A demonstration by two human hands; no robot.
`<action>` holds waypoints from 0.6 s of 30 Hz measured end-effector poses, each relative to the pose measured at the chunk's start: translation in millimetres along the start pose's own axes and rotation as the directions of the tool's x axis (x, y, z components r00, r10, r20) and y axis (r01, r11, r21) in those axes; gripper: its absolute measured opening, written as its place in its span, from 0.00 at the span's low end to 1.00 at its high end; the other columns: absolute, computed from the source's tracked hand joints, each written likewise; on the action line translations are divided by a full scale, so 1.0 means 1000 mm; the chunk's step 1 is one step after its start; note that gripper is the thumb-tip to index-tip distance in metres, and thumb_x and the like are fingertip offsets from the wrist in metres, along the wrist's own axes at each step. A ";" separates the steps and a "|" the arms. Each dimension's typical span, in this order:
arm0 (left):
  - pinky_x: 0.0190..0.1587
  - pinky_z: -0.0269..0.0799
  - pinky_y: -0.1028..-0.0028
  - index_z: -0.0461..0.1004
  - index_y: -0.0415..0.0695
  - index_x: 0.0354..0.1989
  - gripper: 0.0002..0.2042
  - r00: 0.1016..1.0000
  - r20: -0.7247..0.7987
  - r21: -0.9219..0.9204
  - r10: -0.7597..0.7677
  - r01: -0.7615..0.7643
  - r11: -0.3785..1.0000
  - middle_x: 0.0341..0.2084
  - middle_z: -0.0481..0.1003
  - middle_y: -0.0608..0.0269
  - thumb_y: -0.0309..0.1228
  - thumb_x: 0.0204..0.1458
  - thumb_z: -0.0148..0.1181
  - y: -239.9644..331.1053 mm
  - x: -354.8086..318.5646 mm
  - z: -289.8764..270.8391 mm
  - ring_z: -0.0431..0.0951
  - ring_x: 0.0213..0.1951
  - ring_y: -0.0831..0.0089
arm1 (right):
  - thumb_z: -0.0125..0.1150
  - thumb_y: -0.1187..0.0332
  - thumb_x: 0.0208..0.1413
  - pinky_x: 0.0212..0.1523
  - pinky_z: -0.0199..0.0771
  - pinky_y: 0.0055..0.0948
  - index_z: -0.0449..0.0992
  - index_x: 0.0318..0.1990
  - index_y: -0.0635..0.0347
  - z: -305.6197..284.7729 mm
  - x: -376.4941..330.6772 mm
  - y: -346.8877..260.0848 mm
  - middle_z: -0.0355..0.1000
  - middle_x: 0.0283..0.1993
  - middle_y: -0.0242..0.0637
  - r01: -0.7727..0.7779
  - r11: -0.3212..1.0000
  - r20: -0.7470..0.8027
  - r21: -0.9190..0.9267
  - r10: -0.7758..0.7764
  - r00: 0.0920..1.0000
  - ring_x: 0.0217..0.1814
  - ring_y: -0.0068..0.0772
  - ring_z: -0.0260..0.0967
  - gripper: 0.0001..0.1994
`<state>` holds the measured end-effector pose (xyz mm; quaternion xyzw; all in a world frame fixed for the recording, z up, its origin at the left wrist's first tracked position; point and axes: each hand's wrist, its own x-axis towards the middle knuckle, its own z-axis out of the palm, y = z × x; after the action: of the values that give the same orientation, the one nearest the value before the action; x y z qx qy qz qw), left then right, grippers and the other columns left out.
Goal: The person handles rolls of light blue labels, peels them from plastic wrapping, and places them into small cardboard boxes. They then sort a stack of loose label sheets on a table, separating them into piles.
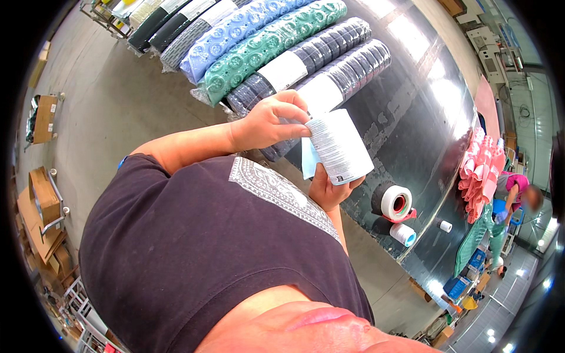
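My right hand [327,189] holds a roll of white printed labels [339,147] from below, with a strip of light blue backing paper [308,161] hanging at its left side. The fingertips of my left hand [272,121] pinch the upper left edge of the roll's outer label. Both hands are raised in front of my dark shirt, over the near edge of a shiny metal table [424,106].
Plastic-wrapped rolled mats in blue [235,29], green [265,47] and dark navy [329,56] lie on the table. White tape rolls [395,203] sit near its edge beside a pile of pink rolls [479,170]. Another person [518,197] stands at the right. Cardboard boxes [41,200] stand on the floor at left.
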<state>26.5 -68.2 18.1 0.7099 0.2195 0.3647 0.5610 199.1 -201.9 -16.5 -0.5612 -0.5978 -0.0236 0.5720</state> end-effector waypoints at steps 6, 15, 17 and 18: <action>0.47 0.68 0.73 0.81 0.43 0.35 0.07 0.999 0.012 0.022 0.032 -0.032 0.999 0.35 0.72 0.65 0.28 0.48 0.69 0.000 0.002 0.002 0.73 0.42 0.73 | 0.67 0.68 0.53 0.60 0.57 0.45 0.77 0.50 0.60 -0.003 -0.004 0.004 0.64 0.60 0.45 0.016 1.000 0.000 -0.020 -0.016 1.000 0.65 0.47 0.57 0.16; 0.47 0.69 0.73 0.80 0.42 0.36 0.08 0.999 0.020 0.032 0.039 -0.039 0.999 0.36 0.72 0.64 0.28 0.48 0.69 0.002 0.002 0.006 0.73 0.42 0.73 | 0.66 0.68 0.54 0.61 0.56 0.45 0.77 0.50 0.59 -0.006 -0.006 0.005 0.64 0.61 0.44 -0.005 1.000 0.006 0.001 0.005 1.000 0.65 0.47 0.57 0.16; 0.46 0.69 0.73 0.80 0.41 0.36 0.08 0.999 0.019 0.035 0.041 -0.041 0.999 0.36 0.72 0.64 0.27 0.48 0.69 0.003 0.002 0.006 0.73 0.42 0.73 | 0.66 0.68 0.54 0.61 0.56 0.45 0.77 0.50 0.59 -0.006 -0.006 0.004 0.64 0.61 0.44 -0.009 1.000 0.009 -0.007 0.009 1.000 0.65 0.47 0.57 0.15; 0.46 0.69 0.73 0.80 0.41 0.36 0.08 0.999 0.018 0.036 0.044 -0.045 0.998 0.36 0.72 0.64 0.27 0.48 0.69 0.003 0.002 0.007 0.73 0.41 0.73 | 0.66 0.68 0.54 0.61 0.55 0.45 0.77 0.50 0.59 -0.006 -0.005 0.004 0.65 0.61 0.44 -0.008 1.000 0.007 -0.011 0.008 1.000 0.66 0.47 0.56 0.15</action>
<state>32.5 -71.7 20.5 0.7279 0.2055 0.3670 0.5414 204.2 -207.7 -20.7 -0.5667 -0.5974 -0.0224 0.5670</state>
